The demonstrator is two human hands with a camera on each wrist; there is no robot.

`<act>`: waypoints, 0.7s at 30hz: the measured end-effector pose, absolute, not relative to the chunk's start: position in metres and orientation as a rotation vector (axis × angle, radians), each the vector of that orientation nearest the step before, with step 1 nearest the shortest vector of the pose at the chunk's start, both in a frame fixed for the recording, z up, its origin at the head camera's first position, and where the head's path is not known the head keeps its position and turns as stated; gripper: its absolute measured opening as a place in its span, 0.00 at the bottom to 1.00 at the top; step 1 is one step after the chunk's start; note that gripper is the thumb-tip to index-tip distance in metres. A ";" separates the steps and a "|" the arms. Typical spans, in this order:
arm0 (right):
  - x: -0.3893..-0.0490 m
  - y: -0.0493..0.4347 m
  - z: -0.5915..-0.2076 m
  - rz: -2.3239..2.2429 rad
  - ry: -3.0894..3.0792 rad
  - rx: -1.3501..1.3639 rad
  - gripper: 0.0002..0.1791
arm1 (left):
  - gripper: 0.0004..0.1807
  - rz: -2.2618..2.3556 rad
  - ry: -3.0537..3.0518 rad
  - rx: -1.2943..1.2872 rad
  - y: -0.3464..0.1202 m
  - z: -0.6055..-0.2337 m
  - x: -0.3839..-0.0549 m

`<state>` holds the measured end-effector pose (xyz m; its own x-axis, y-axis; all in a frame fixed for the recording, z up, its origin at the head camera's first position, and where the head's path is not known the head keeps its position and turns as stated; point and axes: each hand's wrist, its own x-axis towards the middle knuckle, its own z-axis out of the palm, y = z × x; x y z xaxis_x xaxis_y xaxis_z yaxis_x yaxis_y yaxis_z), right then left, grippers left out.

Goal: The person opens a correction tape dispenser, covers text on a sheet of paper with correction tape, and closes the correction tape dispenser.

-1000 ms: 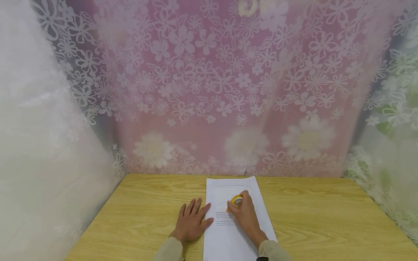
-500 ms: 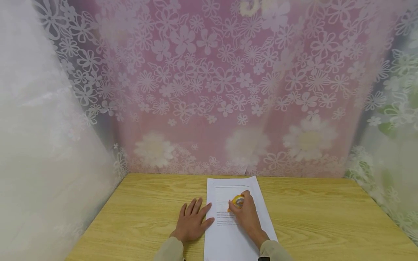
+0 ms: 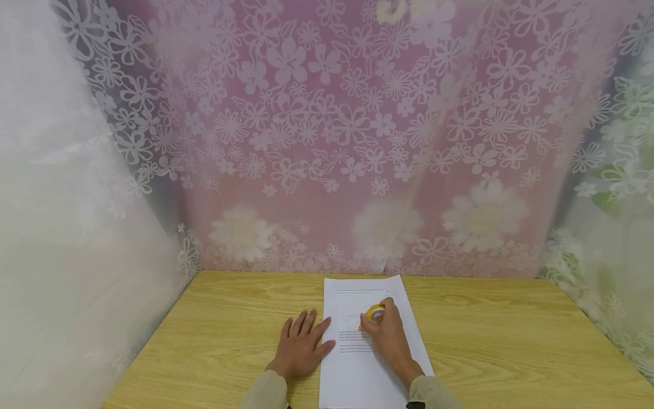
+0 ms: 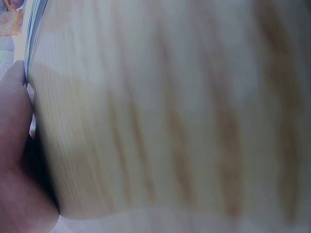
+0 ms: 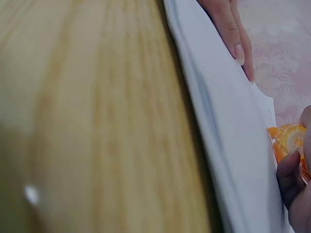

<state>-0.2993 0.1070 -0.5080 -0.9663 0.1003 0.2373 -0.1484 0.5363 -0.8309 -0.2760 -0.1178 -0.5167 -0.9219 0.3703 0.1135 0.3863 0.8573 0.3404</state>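
A stack of white paper [image 3: 357, 380] with printed text lies on the wooden table. My right hand [image 3: 390, 338] pinches an orange-yellow correction tape [image 3: 375, 313] between thumb and fingers, its tip down at the start of a printed paragraph. In the right wrist view the correction tape [image 5: 291, 138] shows a clear orange case with a round reel inside. My left hand [image 3: 298, 346] lies flat with fingers spread, its thumb and index fingertip on the paper's left edge. In the left wrist view only part of the left hand [image 4: 14, 121] shows, beside the paper edge [image 4: 35, 34].
The wooden table [image 3: 511, 341] extends to both sides of the paper. A pink flowered curtain [image 3: 327, 142] hangs behind the table's far edge, and pale sheeting [image 3: 76, 227] encloses the left side.
My right hand has slid the correction tape slightly to the right along the paper. The left hand keeps its place on the paper's edge.
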 end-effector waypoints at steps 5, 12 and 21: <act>-0.299 0.109 -0.507 1.412 -2.512 0.033 0.24 | 0.32 -0.567 -2.992 -0.606 -0.117 -0.515 -0.275; -0.298 0.110 -0.506 1.407 -2.503 0.043 0.24 | 0.32 -0.562 -3.011 -0.587 -0.117 -0.519 -0.278; -0.299 0.112 -0.505 1.423 -2.518 0.037 0.23 | 0.32 -0.590 -2.993 -0.621 -0.118 -0.514 -0.275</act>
<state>-0.2988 0.1119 -0.5054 -0.9688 0.0996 0.2271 -0.1431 0.5233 -0.8401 -0.2745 -0.1184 -0.5143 -0.9200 0.3780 0.1031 0.3889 0.8487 0.3584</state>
